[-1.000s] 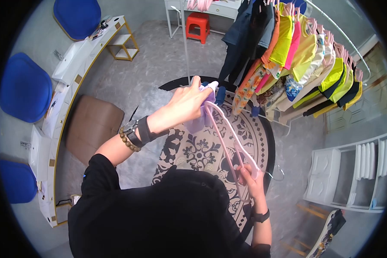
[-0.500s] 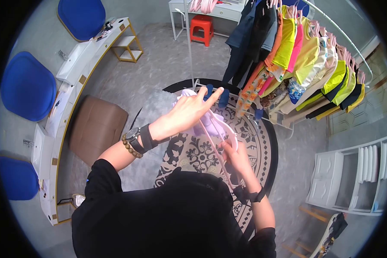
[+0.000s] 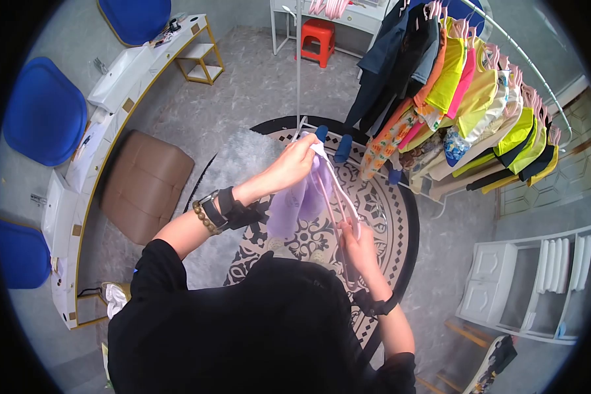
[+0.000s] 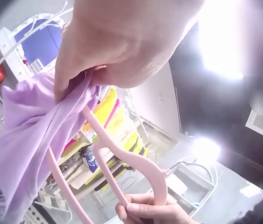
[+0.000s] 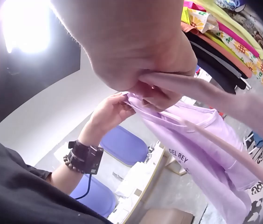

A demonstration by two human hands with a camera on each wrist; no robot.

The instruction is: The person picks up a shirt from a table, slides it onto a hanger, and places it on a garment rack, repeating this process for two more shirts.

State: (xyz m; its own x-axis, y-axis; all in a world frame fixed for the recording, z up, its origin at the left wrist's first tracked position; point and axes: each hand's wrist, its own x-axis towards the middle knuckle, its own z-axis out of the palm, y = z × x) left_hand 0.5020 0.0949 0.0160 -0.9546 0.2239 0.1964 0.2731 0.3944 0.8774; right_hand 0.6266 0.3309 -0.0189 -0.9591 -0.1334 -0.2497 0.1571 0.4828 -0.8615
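Note:
A lilac garment [image 3: 297,203] with dark lettering hangs from my left hand [image 3: 289,169], whose fingers and thumb pinch its upper edge. In the left wrist view the cloth [image 4: 29,135] falls to the left of that hand [image 4: 117,42]. My right hand [image 3: 361,248] grips a pale pink hanger [image 3: 339,195], and the hanger's far end reaches the cloth beside my left fingers. Seen from the right wrist, my right hand [image 5: 141,51] is curled round the hanger [image 5: 206,93], close to the garment [image 5: 192,149].
A rack of colourful clothes [image 3: 466,98] stands ahead to the right. A brown ottoman [image 3: 148,187] and a long white counter [image 3: 121,92] lie to the left. A red stool [image 3: 318,41] is beyond, a white shelf unit [image 3: 532,282] to the right, a patterned rug [image 3: 387,217] below.
My left fingers, spread half a second ago, now pinch the cloth. The garment hangs lower and more spread out, and the hanger's end is up against its top edge.

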